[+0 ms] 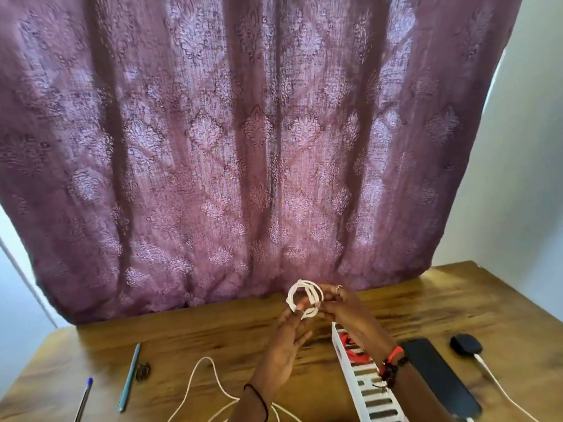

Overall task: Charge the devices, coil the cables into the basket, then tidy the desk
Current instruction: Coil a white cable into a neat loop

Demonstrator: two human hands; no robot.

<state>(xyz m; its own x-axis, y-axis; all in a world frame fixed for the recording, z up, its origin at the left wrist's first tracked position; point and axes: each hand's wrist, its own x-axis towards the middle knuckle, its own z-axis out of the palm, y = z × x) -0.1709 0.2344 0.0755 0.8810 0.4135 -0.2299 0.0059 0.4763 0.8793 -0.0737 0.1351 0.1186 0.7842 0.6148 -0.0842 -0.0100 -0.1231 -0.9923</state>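
Both hands are raised above the wooden worktop (213,336), meeting at about 5 o'clock from the middle of the view. The left hand (285,345) reaches up from 6 o'clock, palm turned inward, its thumb and forefinger pinched on the lower edge of a small coil of white cable (304,300). The right hand (344,309) comes in from 4 o'clock, fingers curled around the coil's right side, a ring on one finger. So both hands are closed on the same coil, held upright in the air, clear of the worktop.

The cable's loose tail (210,379) lies on the worktop at 6 o'clock, looping toward the bottom edge, where it is cut off; where it joins the coil is hidden behind the left wrist. The white slatted basket (362,388) sits at 5 o'clock, largely covered by the right forearm; something red (350,345) lies inside, too hidden to name. Just beside the basket at its 3 o'clock is a dark phone (438,376), its lower end cropped. A small dark device (466,345) with a white lead (499,388) plugged in sits farther right. Two pens (129,379) lie at 7 o'clock, with a small dark blurred object (142,371) beside the nearer one. A purple curtain (243,132) fills the upper view.
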